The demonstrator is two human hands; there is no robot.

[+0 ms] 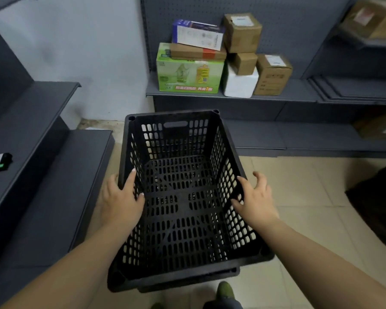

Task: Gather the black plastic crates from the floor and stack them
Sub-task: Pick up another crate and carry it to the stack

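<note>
The black crate (183,197) sits over the floor (299,197), apparently nested on a second crate (187,281) below, with the left hand (120,201) and right hand (254,197) each in a wide grip, spread against opposite side walls to steady it squarely.
</note>
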